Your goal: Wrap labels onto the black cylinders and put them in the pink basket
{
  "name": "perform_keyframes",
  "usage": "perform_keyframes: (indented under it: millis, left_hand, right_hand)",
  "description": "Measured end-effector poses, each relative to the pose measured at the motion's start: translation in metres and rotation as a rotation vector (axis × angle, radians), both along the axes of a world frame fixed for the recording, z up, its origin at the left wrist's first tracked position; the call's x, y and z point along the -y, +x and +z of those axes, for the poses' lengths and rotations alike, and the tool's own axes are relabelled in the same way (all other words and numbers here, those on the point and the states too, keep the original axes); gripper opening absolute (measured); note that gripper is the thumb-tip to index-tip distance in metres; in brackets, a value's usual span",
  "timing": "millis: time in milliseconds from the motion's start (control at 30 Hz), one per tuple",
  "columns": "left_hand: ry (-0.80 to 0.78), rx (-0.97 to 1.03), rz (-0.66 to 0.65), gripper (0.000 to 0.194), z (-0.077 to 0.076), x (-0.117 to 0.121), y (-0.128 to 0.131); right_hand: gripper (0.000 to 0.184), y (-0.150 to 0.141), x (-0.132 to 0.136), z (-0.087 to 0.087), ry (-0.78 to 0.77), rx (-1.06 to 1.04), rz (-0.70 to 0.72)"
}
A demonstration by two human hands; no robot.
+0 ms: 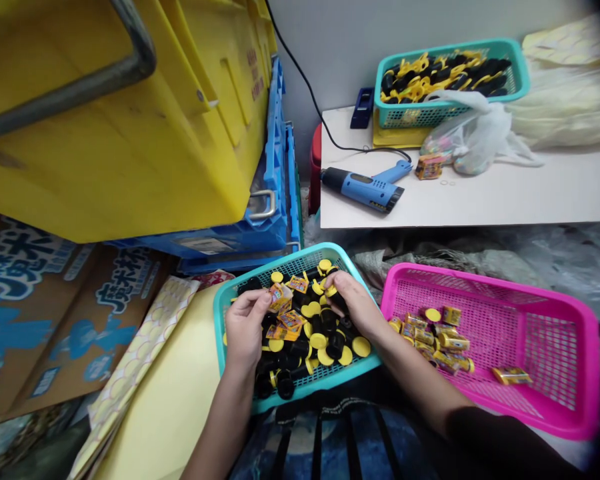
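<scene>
A teal basket [222, 347] on my lap holds many small black containers with yellow caps. Over its left side my left hand [247, 323] pinches an orange printed label sleeve [280, 298] between thumb and fingers. More orange sleeves [291, 321] lie loose on the pile beneath it. At the basket's right side my right hand [354, 300] is closed around a small black container with a yellow cap [331, 291], partly hidden by the fingers. To the right, a pink basket [480, 275] holds several containers wrapped in printed sleeves [447, 341].
On a white table [460, 203] lie a blue heat gun [365, 189] with its cord, a second teal basket [453, 110] of black and yellow parts, and plastic bags [485, 137]. Stacked yellow [180, 153] and blue crates [275, 173] rise at left, above printed cardboard [80, 313].
</scene>
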State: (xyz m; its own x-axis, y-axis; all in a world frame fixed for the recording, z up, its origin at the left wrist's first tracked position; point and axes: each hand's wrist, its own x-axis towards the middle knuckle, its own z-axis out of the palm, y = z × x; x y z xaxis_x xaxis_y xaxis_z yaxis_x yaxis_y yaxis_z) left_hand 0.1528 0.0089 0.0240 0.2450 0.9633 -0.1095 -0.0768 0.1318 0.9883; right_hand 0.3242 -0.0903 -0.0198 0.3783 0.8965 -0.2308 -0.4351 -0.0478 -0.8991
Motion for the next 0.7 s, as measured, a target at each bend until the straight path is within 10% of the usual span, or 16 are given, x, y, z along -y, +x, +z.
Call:
perform_keyframes:
  millis: [233,500,700]
  left_hand:
    - [0.006,-0.047,-0.055,0.025,-0.005,0.004,-0.002]
    - [0.027,-0.158,-0.101,0.020,-0.004,0.008,-0.002]
    - [0.024,-0.172,-0.133,0.021,-0.009,0.009,-0.005]
  right_hand:
    - [0.039,-0.004,-0.002,0.008,0.060,-0.007,-0.155]
    - [0.041,-0.001,-0.001,0.048,0.127,-0.134,0.024]
    - [0.037,-0.003,0.004,0.038,0.187,-0.109,0.043]
